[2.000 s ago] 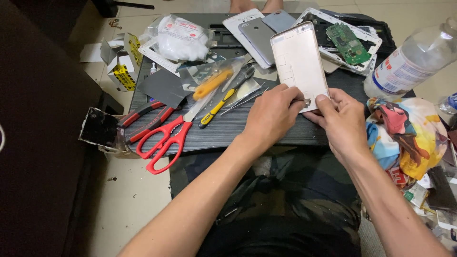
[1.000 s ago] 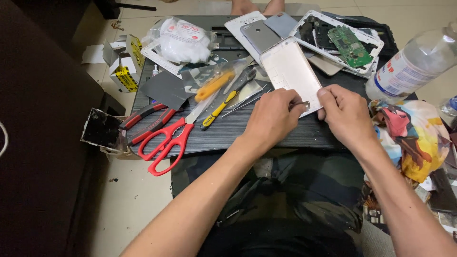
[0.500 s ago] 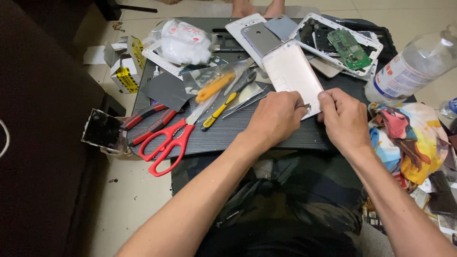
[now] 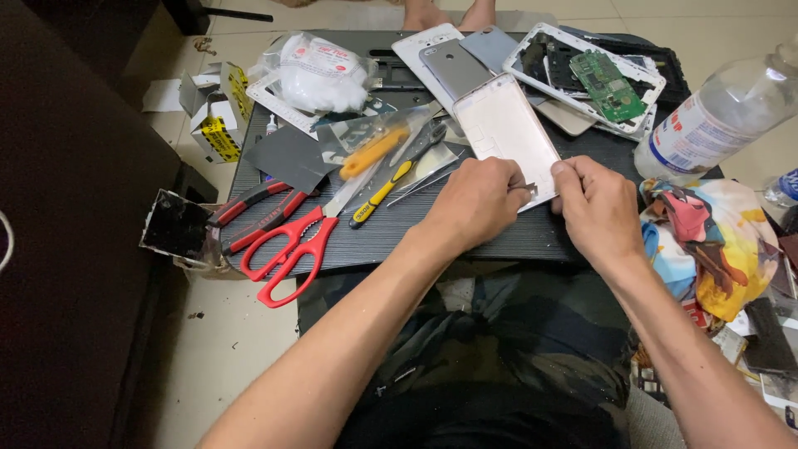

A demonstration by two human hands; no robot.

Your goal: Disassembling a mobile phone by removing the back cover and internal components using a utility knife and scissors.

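A pale pink phone back cover lies flat on the dark work board. My left hand pinches a thin metal tool at the cover's near edge. My right hand grips the same near edge at its right corner, fingers curled. The spot where the tool tip meets the cover is hidden by my fingers.
Red scissors, red-handled pliers, a yellow-handled screwdriver and an orange-handled tool lie left of my hands. Behind are a grey phone back, a frame with a green circuit board, a plastic bottle and a colourful cloth.
The cover went from tilted up in my hands to lying flat on the board. Both hands dropped to its near edge and stay there.
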